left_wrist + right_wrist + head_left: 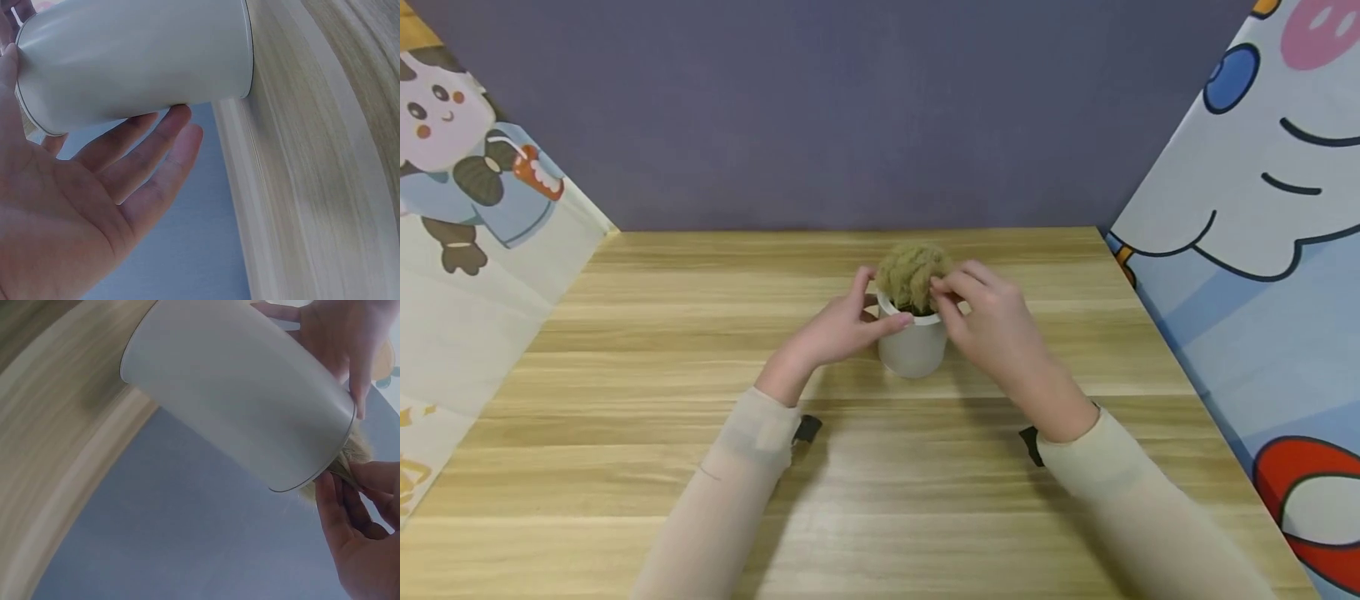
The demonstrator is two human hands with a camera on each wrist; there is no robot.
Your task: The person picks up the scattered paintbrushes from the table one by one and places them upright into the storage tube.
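A white cylindrical pot [913, 352] stands upright on the wooden table, filled with a tan, fluffy dried plant [908, 273]. My left hand [841, 327] holds the pot at its left side, with the thumb across the front of the rim; in the left wrist view its fingers [156, 144] touch the pot wall [140, 59]. At the plant's right edge, my right hand [996, 323] pinches a tuft between thumb and forefinger. The right wrist view shows that tuft [342, 465] at the rim, between the fingertips. Dark material shows inside the rim.
The wood-grain table [647, 467] runs back to a plain grey-blue wall [850, 117]. Cartoon-printed panels stand along the left [467, 333] and right [1195, 325] sides. A small black piece [807, 428] sits by the left cuff, and another [1032, 446] by the right.
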